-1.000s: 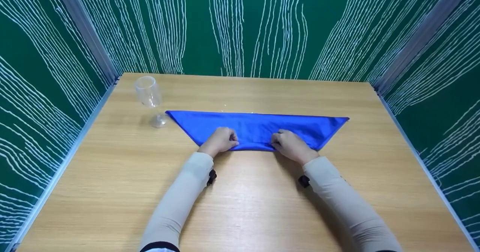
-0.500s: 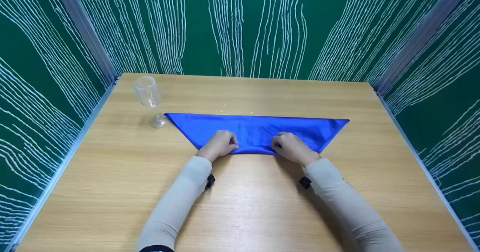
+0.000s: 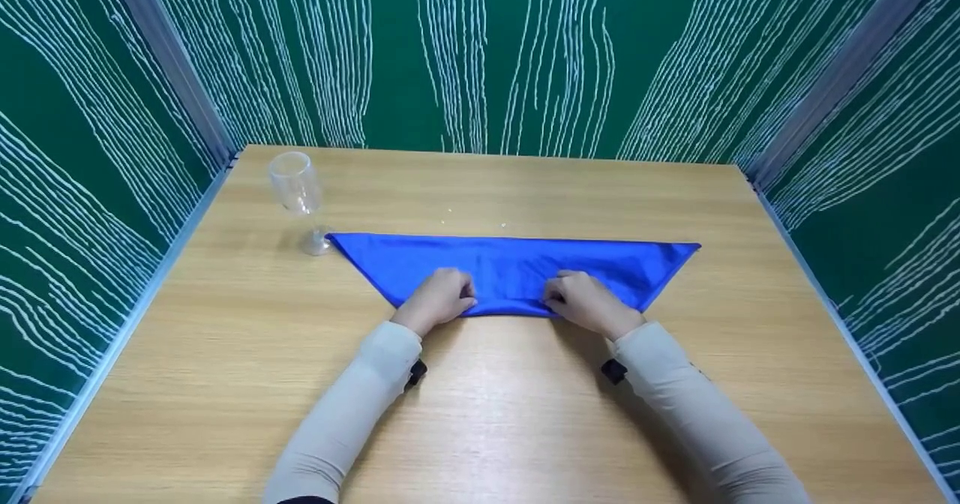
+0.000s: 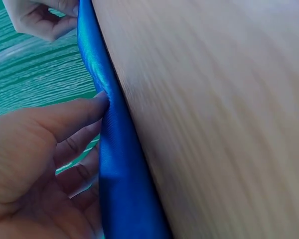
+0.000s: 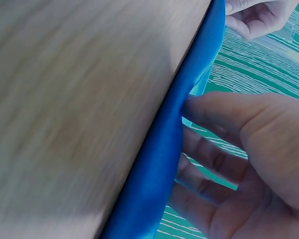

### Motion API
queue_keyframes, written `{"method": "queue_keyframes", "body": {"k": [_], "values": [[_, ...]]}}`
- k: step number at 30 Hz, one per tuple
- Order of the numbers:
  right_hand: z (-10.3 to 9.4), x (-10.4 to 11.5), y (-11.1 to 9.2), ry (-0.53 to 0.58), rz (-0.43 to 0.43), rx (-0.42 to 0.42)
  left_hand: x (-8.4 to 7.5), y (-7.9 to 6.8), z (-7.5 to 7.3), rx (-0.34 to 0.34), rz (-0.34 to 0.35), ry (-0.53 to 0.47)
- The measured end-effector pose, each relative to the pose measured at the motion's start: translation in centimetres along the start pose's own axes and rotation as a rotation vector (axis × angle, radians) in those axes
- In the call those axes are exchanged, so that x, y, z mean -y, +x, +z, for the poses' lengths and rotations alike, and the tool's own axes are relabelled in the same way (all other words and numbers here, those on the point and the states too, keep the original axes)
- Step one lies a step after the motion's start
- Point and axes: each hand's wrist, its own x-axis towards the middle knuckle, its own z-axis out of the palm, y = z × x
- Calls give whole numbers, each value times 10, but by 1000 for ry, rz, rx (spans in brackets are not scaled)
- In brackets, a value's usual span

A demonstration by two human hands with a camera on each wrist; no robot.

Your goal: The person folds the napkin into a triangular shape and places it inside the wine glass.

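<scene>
A shiny blue cloth napkin point(image 3: 510, 264), folded into a long trapezoid, lies across the table with its wide side away from me. My left hand point(image 3: 439, 298) pinches its near folded edge left of centre. Farther right on the same edge, my right hand point(image 3: 589, 301) does likewise. In the left wrist view, the left thumb point(image 4: 82, 114) presses into the rolled edge, its other fingers behind the fabric. The right wrist view has the right thumb point(image 5: 214, 107) at the fold, with fingers curled on the far side.
A clear stemmed glass point(image 3: 296, 185) stands at the back left, its foot right by the napkin's left tip. Tiny pale specks point(image 3: 503, 225) lie beyond the napkin. Green walls point(image 3: 517, 61) with white wavy lines rise around the wooden table point(image 3: 487, 414).
Both hands have drawn the napkin slightly toward me, keeping their pinch on its near edge. Its left tip has come nearer the glass's foot. The glass stays in place.
</scene>
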Motion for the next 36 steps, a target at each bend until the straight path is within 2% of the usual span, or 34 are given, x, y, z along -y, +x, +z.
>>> {"method": "queue_keyframes", "body": {"k": [7, 14, 22, 30, 36], "values": [[-1, 1, -1, 1, 1, -8, -10, -12, 0, -96, 126, 167], [1, 2, -1, 0, 2, -21, -13, -20, 4, -136, 170, 279], [0, -1, -4, 24, 15, -24, -10, -21, 7, -124, 204, 302], [-5, 4, -10, -58, -13, -32, -10, -22, 5, -93, 171, 245], [-3, 8, -14, -136, -52, -17, -8, -24, 3, -77, 191, 239]]}}
